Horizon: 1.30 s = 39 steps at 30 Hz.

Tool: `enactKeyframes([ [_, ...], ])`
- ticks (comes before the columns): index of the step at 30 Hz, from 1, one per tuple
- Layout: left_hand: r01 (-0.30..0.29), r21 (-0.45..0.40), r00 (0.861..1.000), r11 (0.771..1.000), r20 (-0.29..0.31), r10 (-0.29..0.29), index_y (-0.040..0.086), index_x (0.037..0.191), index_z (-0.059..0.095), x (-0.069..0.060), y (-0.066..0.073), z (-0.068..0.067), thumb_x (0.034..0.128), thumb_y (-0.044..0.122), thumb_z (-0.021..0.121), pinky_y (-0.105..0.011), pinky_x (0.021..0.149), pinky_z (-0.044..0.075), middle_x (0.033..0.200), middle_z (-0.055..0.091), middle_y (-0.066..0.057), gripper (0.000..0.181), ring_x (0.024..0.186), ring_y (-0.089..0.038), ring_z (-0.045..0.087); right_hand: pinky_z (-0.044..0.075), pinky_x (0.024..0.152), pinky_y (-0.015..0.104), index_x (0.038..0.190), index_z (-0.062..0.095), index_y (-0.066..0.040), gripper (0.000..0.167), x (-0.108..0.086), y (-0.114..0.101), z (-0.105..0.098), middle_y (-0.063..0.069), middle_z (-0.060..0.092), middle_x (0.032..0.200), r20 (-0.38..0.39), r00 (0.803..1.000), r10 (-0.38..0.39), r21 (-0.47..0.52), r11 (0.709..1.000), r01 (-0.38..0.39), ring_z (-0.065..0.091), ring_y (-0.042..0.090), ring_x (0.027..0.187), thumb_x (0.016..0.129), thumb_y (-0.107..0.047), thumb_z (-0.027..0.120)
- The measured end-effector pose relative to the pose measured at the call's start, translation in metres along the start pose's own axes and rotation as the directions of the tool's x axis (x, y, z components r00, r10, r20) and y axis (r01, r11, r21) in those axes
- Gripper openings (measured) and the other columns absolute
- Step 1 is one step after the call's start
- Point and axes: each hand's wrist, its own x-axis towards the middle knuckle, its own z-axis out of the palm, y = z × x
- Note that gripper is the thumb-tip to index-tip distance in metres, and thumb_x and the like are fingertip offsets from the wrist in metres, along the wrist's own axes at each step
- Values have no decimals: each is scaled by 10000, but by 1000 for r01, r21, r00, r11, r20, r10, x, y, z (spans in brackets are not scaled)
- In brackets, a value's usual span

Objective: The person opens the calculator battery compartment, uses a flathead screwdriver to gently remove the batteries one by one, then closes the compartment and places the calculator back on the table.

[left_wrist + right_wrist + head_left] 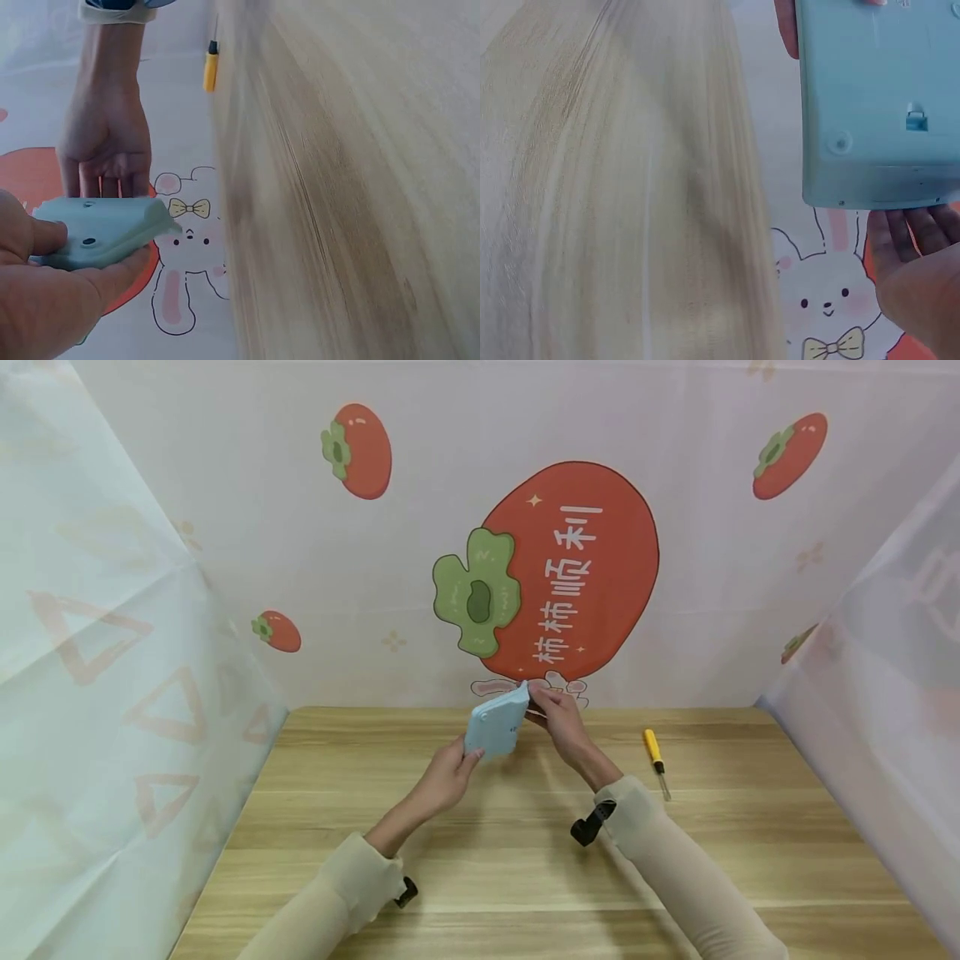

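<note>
Left hand (49, 300) grips blue device (120, 229); right wrist view lacks screwdriver (653, 749).

Bright diffuse light, soft shadows, wrist views partly blurred

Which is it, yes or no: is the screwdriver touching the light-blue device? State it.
No, the yellow screwdriver lies on the wooden tabletop, apart from the light-blue device, which the left hand grips.
</note>
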Motion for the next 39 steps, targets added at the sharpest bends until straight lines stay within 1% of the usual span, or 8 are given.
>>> enactKeyframes([
  [3,73,-95,997,993,18,-71,-89,1546,434,-1,0,-2,1146,85,424,-601,1083,495,1492,561,-296,436,1376,-448,559,577,1006,315,1373,626,104,432,0,1,-1,31,709,1156,3,999,35,41,999,-35,689,155,1099,1148,-238,488],
  [8,165,-226,986,960,57,-156,4,1589,424,-1,0,-4,1158,151,419,-608,1119,463,1547,537,-229,454,1424,-409,524,579,979,288,1400,634,55,403,1,3,-2,50,706,1183,1,996,95,65,993,-95,677,164,1088,1149,-220,480],
  [13,190,-293,981,937,92,-171,25,1583,441,-1,-3,-4,1158,151,422,-573,1128,469,1554,544,-194,444,1421,-373,538,555,893,261,1396,660,-4,391,0,8,-4,31,690,1147,11,987,161,87,983,-162,633,155,1017,1144,-252,492],
  [20,207,-347,976,915,139,-168,-6,1582,427,1,-9,-2,1154,120,416,-510,1153,461,1555,543,-193,446,1432,-339,530,478,795,270,1368,657,26,369,-1,18,-3,6,701,1053,3,983,186,111,976,-185,605,121,927,1138,-220,508],
  [25,226,-351,974,909,103,-203,-27,1538,476,0,-13,-1,1130,93,483,-456,1088,531,1483,605,-205,425,1358,-329,601,548,845,248,1449,609,24,394,-3,23,-6,71,673,1306,20,983,182,62,981,-183,636,144,1073,1145,-193,487],
  [30,273,-328,962,904,67,-266,-19,1459,570,1,-15,-3,1078,51,584,-402,998,585,1360,692,-174,388,1220,-274,689,554,889,242,1482,571,28,405,-4,26,-8,77,415,1664,36,980,197,30,980,-198,582,188,1233,1141,-175,494],
  [34,301,-368,951,880,55,-303,-70,1412,581,2,-18,-3,1028,-12,638,-370,964,598,1297,712,-208,393,1154,-261,713,509,1067,342,1462,580,42,395,-4,24,-7,68,335,1716,33,978,207,2,978,-207,477,252,1429,1135,-168,512],
  [39,320,-455,942,831,60,-330,-120,1385,562,2,-23,-3,984,-89,656,-390,987,594,1281,704,-265,413,1145,-271,715,336,1248,493,1448,584,52,375,-3,23,-7,111,320,1720,40,977,210,-39,977,-208,288,296,1589,1131,-135,512],
])
